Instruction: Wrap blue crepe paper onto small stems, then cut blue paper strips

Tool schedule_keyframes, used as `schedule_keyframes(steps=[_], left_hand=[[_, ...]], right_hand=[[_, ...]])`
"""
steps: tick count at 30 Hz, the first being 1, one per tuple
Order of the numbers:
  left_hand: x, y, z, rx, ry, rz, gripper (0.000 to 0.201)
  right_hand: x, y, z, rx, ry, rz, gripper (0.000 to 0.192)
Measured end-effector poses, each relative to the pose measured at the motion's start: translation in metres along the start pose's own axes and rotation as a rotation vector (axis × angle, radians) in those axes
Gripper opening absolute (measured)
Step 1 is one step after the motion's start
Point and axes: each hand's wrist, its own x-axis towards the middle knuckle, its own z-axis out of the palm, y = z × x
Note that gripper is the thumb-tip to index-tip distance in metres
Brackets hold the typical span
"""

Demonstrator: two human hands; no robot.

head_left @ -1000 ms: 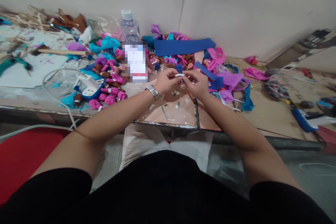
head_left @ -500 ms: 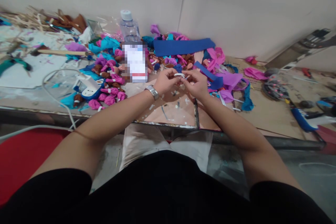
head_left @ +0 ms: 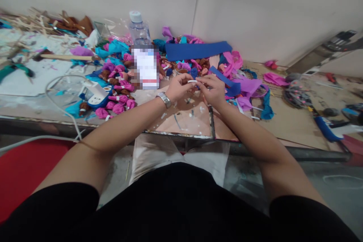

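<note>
A small white strip (head_left: 192,81) is pinched between the fingertips of both hands above the table's front middle. My left hand (head_left: 179,89), with a metal watch (head_left: 163,99) on the wrist, is closed on its left end. On the other side, my right hand (head_left: 213,90) is closed at the strip's right end, thumb and forefinger together. What the strip is made of is too small to tell. Just beyond the fingers lies a heap of crumpled pink, brown and blue pieces, with a flat blue strip (head_left: 198,50) across it.
A clear bottle (head_left: 139,30) and a blurred-out phone (head_left: 146,67) stand left of my hands. Bundled pink pieces (head_left: 120,99) surround a blue and white power socket (head_left: 99,96). Farther left are a hammer (head_left: 66,57) and green-handled pliers (head_left: 17,69). Purple crepe-like material (head_left: 249,86) lies right.
The white strip now looks flatter and straighter between the fingertips. My right hand has shifted very slightly; the things on the table stay where they were.
</note>
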Motion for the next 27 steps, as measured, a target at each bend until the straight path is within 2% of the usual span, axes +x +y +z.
schedule_keyframes(steps=[8,15,20,27], left_hand=[[0.0015,-0.0059,0.0034,-0.071,-0.015,-0.002,0.047],[0.0017,-0.0052,0.0028,-0.037,-0.003,-0.005,0.043],[0.0011,-0.003,0.0016,0.026,0.002,0.044,0.037],[-0.0016,0.0016,0.0032,0.027,-0.015,0.031,0.042]], right_hand=[[-0.0001,0.0015,0.0007,0.02,0.009,0.06,0.037],[-0.0019,0.0029,0.0021,0.041,0.021,0.053,0.035],[-0.0009,0.0003,0.0011,0.024,0.035,0.048,0.038],[0.0002,0.001,-0.0023,0.028,-0.033,0.039,0.036]])
